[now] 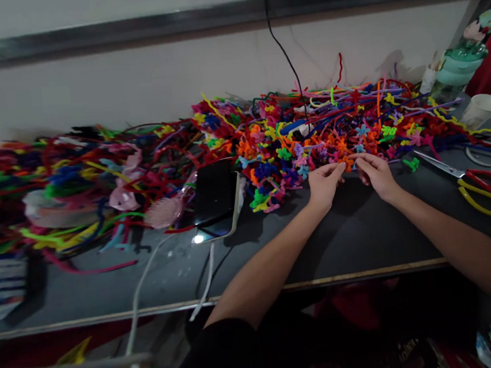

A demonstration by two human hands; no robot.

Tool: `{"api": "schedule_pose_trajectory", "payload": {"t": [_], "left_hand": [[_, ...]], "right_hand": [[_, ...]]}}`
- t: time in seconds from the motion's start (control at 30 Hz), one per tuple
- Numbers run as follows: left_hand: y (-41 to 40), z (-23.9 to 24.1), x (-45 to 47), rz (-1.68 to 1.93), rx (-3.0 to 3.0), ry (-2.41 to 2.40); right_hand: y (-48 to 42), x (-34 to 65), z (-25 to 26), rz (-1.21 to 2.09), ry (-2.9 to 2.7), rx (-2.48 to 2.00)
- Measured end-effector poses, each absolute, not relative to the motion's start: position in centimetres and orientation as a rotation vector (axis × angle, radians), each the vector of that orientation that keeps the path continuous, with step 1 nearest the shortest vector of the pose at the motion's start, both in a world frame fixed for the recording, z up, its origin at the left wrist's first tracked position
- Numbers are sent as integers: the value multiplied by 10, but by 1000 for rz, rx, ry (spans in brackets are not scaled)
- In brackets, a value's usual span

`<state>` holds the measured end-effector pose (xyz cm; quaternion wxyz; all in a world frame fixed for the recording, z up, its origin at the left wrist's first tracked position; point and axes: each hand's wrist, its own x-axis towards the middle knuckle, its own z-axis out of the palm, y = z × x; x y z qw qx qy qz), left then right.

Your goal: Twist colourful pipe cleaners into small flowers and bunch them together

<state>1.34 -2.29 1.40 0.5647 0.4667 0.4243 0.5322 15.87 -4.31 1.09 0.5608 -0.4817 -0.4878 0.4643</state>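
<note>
My left hand (325, 187) and my right hand (377, 175) meet over the front edge of a heap of coloured pipe cleaners. Between their fingertips shows a small orange pipe cleaner piece (349, 163), bent into loops. Both hands are closed in a pinch at it, thumb against forefinger. Its lower part is hidden by the fingers. Right behind the hands lie many small twisted pipe cleaner flowers (302, 161) in several colours. A green pipe cleaner piece (411, 164) rests on the dark table (363, 230), to the right of my right hand.
Scissors (466, 174) with red and yellow handles lie at right, near a paper cup (483, 110). Left of my hands are a black phone (214, 191), a pink hairbrush (165, 210) and more pipe cleaners (72, 183). A black cable (277, 42) hangs down into the heap.
</note>
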Motion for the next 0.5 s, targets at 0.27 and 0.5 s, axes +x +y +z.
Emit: {"api": "schedule_pose_trajectory", "payload": {"t": [0.27, 0.5], "left_hand": [[-25, 18, 13, 1215, 1068, 902], [-16, 7, 9, 1261, 1224, 698]], "right_hand": [[-45, 160, 7, 955, -1322, -1116], [-41, 163, 8, 1244, -1254, -971]]}}
